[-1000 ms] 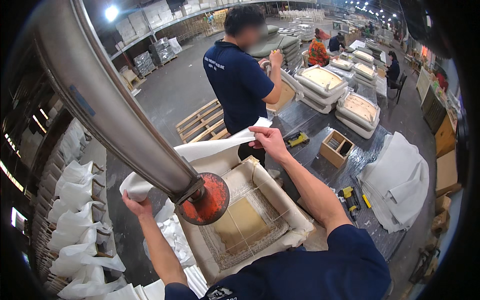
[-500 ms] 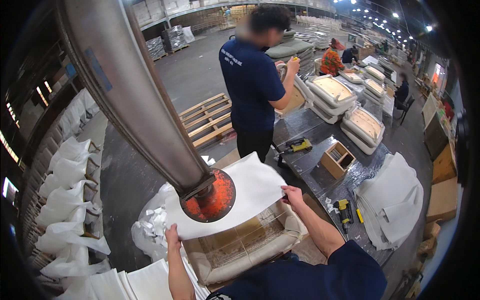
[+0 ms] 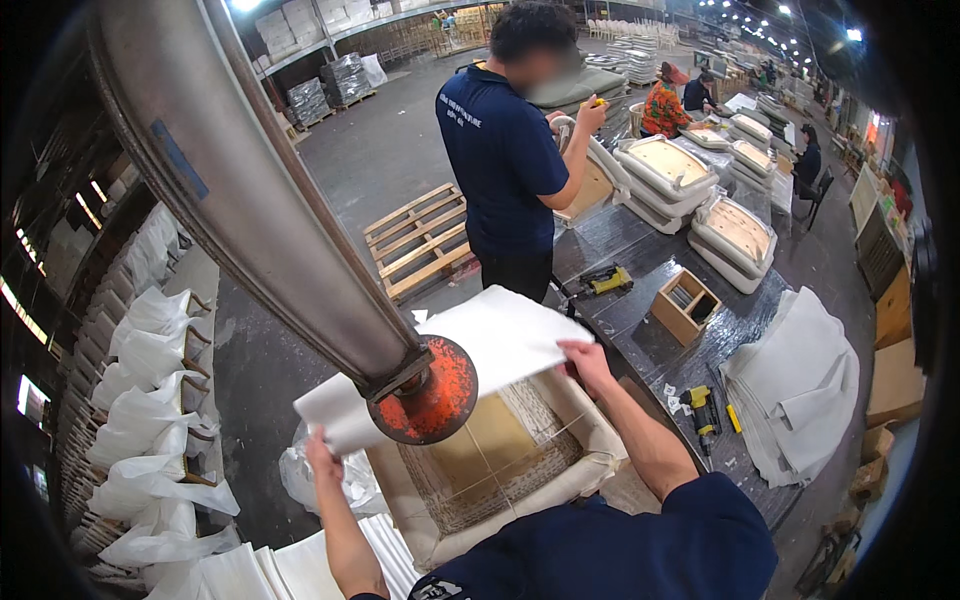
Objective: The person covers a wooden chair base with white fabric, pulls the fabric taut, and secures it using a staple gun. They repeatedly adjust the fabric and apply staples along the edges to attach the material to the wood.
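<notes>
A white padding sheet [image 3: 515, 325] is stretched between my hands, its left end curled up. My left hand [image 3: 322, 456] is closed on the sheet's near left corner. My right hand [image 3: 588, 366] pinches its near right corner. Beneath and nearer to me lies a beige upholstered furniture frame [image 3: 602, 440], with thin cords crossing its open, worn middle. The sheet hangs over the far part of this frame and hides it. In front of the sheet, an orange round plate [image 3: 455, 390] at the end of a thick metal column [image 3: 270, 200] covers part of both.
Right of me, a dark table [image 3: 650, 370] bears a wooden box [image 3: 685, 305], two yellow-and-black air staplers [image 3: 702, 415], grey-white sheets [image 3: 795, 390] and stacked cushions [image 3: 735, 240]. A co-worker [image 3: 500, 170] stands beyond. A pallet [image 3: 420, 240] lies on the floor; wrapped chairs [image 3: 150, 390] line the left.
Both hands have moved the sheet's near edge away from me, and its left end has curled up. More of the frame's middle shows. The view has shifted slightly.
</notes>
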Available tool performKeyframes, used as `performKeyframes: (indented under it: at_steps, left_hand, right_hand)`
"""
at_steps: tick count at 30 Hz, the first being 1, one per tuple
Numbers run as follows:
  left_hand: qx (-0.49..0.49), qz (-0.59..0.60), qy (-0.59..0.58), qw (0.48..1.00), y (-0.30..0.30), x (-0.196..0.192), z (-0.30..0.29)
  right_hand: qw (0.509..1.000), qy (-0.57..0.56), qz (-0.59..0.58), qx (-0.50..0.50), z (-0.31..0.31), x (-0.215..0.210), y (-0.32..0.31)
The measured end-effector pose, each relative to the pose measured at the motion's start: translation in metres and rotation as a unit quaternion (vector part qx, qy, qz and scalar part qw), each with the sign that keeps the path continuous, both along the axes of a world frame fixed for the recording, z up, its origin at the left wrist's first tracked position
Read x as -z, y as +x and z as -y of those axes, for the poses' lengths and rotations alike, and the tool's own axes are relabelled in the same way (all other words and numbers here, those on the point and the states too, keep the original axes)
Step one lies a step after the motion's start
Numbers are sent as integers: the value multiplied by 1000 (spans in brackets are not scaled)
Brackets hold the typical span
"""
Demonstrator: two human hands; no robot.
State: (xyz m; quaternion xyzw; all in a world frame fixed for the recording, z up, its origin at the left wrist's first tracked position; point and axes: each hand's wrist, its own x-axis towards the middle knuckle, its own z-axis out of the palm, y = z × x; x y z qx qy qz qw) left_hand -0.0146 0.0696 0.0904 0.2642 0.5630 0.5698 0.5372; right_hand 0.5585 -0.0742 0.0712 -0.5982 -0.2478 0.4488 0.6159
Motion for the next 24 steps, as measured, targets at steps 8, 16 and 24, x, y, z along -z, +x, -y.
performKeyframes:
  at_steps: [8,16,24]
  left_hand:
    - [64,-122,-13,990,-28,73,-4]
    - [-8,30,161,986,21,-72,12]
    - [39,-66,-19,997,-11,118,93]
  right_hand:
    - [995,-64,63,-33,-3,15,4]
    - [994,75,53,-57,8,-89,8]
    - [986,-160,-31,21,80,59,-2]
